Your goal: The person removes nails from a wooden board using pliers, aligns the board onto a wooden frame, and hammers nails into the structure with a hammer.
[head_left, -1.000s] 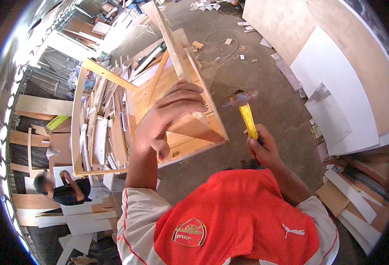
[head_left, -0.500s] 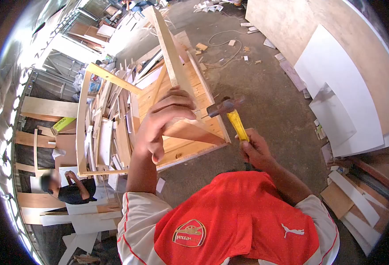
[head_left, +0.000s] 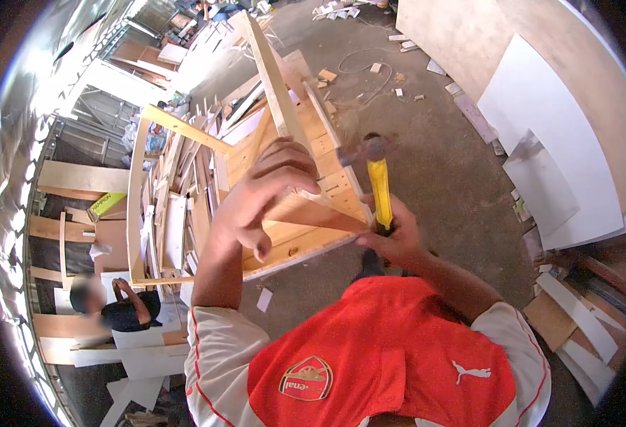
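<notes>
My right hand (head_left: pixel 398 235) is closed around the lower handle of a hammer (head_left: pixel 379 186) with a yellow grip. The hammer's dark head is up and slightly blurred, to the right of the wooden frame and apart from it. My left hand (head_left: pixel 274 192) wraps over the near end of a long wooden beam (head_left: pixel 267 75) that runs away from me. Below that hand lies a wooden panel (head_left: pixel 320 153) of pale boards with a raised edge and a slanted brace (head_left: pixel 313 213) at the near corner. The underside of my left hand's grip is hidden.
Wood offcuts (head_left: pixel 178 206) are heaped left of the panel, beside an upright wooden frame (head_left: pixel 134 206). A person (head_left: pixel 124 309) in a dark shirt is at the lower left. Large white sheets (head_left: pixel 555 142) lean at the right. Scraps and a cord (head_left: pixel 363 53) lie on the floor.
My right hand has shifted slightly left, and the hammer stands more upright with its head raised. My left hand keeps its hold on the beam.
</notes>
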A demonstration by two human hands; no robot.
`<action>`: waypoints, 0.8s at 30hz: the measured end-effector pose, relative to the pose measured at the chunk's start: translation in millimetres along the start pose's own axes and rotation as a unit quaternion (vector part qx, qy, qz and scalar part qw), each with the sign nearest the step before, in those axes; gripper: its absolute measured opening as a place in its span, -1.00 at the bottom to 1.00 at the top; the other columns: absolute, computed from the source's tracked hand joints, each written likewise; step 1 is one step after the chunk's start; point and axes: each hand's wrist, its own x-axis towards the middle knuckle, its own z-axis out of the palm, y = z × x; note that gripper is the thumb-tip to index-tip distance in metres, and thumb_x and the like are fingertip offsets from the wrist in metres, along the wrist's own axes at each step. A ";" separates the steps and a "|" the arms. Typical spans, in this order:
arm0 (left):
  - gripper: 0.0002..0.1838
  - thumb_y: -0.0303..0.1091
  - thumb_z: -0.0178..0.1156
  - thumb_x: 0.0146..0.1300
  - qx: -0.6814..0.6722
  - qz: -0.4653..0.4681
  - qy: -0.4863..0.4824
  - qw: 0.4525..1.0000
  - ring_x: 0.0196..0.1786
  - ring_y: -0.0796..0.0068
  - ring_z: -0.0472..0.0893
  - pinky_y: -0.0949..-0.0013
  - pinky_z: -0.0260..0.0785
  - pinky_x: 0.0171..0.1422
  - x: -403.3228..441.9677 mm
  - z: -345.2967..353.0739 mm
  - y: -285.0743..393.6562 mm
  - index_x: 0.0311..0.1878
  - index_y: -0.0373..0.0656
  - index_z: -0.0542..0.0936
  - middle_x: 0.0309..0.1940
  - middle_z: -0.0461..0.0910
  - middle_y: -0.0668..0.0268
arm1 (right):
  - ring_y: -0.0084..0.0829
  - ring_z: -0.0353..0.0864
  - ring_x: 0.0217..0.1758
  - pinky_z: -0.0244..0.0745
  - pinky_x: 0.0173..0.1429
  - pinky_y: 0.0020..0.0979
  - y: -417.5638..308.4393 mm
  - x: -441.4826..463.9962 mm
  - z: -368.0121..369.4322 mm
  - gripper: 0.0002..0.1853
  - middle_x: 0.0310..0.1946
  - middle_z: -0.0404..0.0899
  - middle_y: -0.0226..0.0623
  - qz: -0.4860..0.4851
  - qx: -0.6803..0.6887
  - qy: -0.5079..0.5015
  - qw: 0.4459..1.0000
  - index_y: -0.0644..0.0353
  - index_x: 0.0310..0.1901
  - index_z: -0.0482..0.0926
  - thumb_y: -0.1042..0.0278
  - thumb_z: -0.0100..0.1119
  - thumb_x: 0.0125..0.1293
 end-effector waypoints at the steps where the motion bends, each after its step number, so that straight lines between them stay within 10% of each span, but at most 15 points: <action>1: 0.25 0.93 -0.16 -0.17 0.002 0.001 -0.003 1.000 0.07 0.03 0.56 -0.11 0.16 0.38 -0.5 -0.4 -0.2 -0.04 -0.22 0.65 -0.07 0.59 0.13 | -0.70 0.45 -0.49 0.37 -0.41 -0.60 -7.5 9.2 12.0 -0.35 -0.36 0.51 -0.53 0.012 0.021 0.015 1.000 0.19 0.33 0.45 0.36 0.52 0.23; 3: 0.22 0.91 -0.11 -0.15 0.004 -0.001 -0.012 1.000 0.10 0.04 0.56 -0.12 0.15 0.40 -4.5 -1.2 -1.4 -0.02 -0.22 0.64 -0.07 0.59 0.13 | -0.69 0.48 -0.46 0.40 -0.36 -0.61 -22.9 23.8 28.9 -0.28 -0.32 0.54 -0.52 0.133 0.091 0.026 0.987 0.23 0.38 0.44 0.50 0.53 0.17; 10: 0.22 0.83 0.12 -0.22 0.053 0.040 -0.065 0.996 0.17 -0.02 0.55 -0.15 0.15 0.43 -5.7 -11.7 -6.3 0.13 -0.22 0.58 0.06 0.58 0.10 | -0.70 0.52 -0.31 0.45 -0.23 -0.55 -0.9 63.3 53.8 -0.38 -0.26 0.66 -0.49 -0.001 0.125 0.040 0.991 0.28 0.26 0.58 0.47 0.59 0.14; 24: 0.53 0.91 0.00 -0.65 0.133 0.090 -0.035 0.986 0.37 -0.11 0.48 -0.20 0.15 0.53 -17.0 -20.9 -55.5 0.27 -0.25 0.55 0.23 0.56 0.03 | -0.68 0.57 -0.14 0.52 -0.05 -0.51 0.0 67.1 48.4 -0.38 -0.13 0.71 -0.43 0.082 0.142 0.013 0.986 0.38 0.25 0.60 0.46 0.59 0.13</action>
